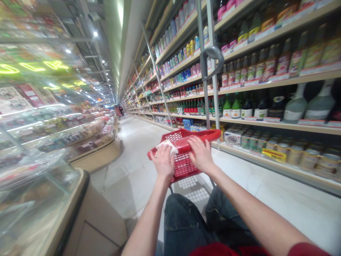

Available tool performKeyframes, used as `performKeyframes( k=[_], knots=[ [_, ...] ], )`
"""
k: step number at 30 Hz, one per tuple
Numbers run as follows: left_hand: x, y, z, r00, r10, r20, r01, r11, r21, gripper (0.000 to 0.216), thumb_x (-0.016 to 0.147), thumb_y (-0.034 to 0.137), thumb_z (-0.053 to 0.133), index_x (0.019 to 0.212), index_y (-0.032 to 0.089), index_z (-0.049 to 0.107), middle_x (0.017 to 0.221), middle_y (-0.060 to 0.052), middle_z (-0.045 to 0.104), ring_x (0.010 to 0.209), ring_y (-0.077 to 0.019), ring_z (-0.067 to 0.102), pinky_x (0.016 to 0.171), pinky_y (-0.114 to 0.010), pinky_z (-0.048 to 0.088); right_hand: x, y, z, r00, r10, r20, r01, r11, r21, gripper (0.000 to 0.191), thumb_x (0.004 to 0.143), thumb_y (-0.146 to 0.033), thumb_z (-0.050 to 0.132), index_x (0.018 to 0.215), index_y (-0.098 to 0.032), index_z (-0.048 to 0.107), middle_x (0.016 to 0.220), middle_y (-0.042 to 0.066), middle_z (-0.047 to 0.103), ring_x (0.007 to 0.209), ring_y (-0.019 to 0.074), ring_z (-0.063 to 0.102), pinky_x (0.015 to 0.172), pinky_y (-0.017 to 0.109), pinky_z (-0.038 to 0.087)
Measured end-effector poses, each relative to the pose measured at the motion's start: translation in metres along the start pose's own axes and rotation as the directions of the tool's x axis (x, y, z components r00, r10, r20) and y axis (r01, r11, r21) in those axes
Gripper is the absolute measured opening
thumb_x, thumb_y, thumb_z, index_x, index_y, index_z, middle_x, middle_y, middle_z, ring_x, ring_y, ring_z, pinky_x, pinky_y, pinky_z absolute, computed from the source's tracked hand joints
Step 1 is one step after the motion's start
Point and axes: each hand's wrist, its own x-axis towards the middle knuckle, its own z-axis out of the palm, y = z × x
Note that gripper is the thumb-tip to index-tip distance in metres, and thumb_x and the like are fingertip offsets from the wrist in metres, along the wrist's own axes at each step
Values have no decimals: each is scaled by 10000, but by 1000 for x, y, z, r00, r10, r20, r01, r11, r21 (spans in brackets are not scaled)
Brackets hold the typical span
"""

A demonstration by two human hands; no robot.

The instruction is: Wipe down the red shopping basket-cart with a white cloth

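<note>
A red plastic shopping cart (186, 168) with mesh walls stands right in front of my legs. My left hand (163, 163) presses a crumpled white cloth (173, 148) against the left part of its red handle. Whether it is cloth or paper I cannot tell for sure. Over the right part of the handle (182, 143) my right hand (201, 155) is closed, its fingers curled across the top and the thumb below. Little of the basket's inside shows past the handle.
On the right run long shelves (239, 87) of bottles, with cans (271, 144) low down and a grey pole with a ring (212, 63). A glass-topped counter (98, 213) stands close on the left, another display (93, 156) beyond. People (119, 111) are far down the pale aisle (130, 142).
</note>
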Motion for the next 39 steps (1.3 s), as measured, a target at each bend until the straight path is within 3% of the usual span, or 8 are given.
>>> performKeyframes(
  k=[4,10,16,18,25,33,36,39],
  knots=[
    [-1,-3,-1,1000,12,12,-12,1000,7,289,848,269,453,1110,255,574,1220,-85,585,1164,-237,499,1066,-564,77,0,2,-2,1000,-9,17,9,1000,-4,525,748,-146,415,1271,-182,435,1337,105,455,1270,257,335,1023,586,165],
    [-6,-38,-14,982,-161,-96,167,984,56,300,862,264,410,1107,216,575,1201,-123,592,1126,-250,528,1055,-581,97,0,-3,0,1000,-1,13,1,1000,-3,513,754,-148,405,1265,-175,437,1340,99,452,1277,250,327,1029,584,156],
    [-1,5,4,998,57,-16,-57,998,-6,293,852,255,436,1109,219,571,1218,-101,584,1195,-237,474,1069,-554,79,-1,-3,-3,1000,-1,23,2,1000,-6,513,756,-152,407,1268,-167,430,1350,93,442,1285,242,317,1035,575,148],
    [0,7,4,997,79,3,-79,997,-13,295,851,251,440,1117,228,566,1222,-93,583,1194,-233,476,1070,-558,63,-2,-1,-5,1000,-6,29,7,1000,-9,521,750,-147,411,1270,-167,428,1352,95,440,1285,243,317,1032,577,152],
    [-6,-39,-14,994,-74,-84,79,995,56,305,868,258,398,1120,214,564,1213,-115,586,1129,-233,532,1062,-564,78,-2,0,-1,1000,-8,5,8,1000,11,541,739,-138,420,1278,-177,427,1344,103,446,1281,253,320,1034,584,142],
    [-1,7,5,999,50,3,-50,999,-12,303,853,256,433,1122,228,569,1233,-99,573,1200,-233,471,1068,-549,84,-4,0,-2,1000,-15,12,15,1000,-13,559,738,-147,421,1296,-183,404,1351,104,435,1284,255,312,1035,583,141],
    [-6,-8,0,1000,22,-15,-22,1000,-5,300,857,261,431,1124,236,565,1239,-99,568,1181,-226,489,1071,-542,59,-4,0,-3,1000,-14,20,14,1000,-22,554,738,-149,419,1291,-180,406,1357,98,429,1290,249,303,1037,577,144],
    [-10,-36,-10,993,-91,-70,92,996,16,309,863,266,410,1134,228,554,1240,-108,566,1159,-234,507,1061,-558,65,-4,-2,-4,1000,-12,23,12,1000,-10,550,742,-148,416,1291,-177,407,1361,100,424,1293,247,298,1038,573,143]
  ],
)
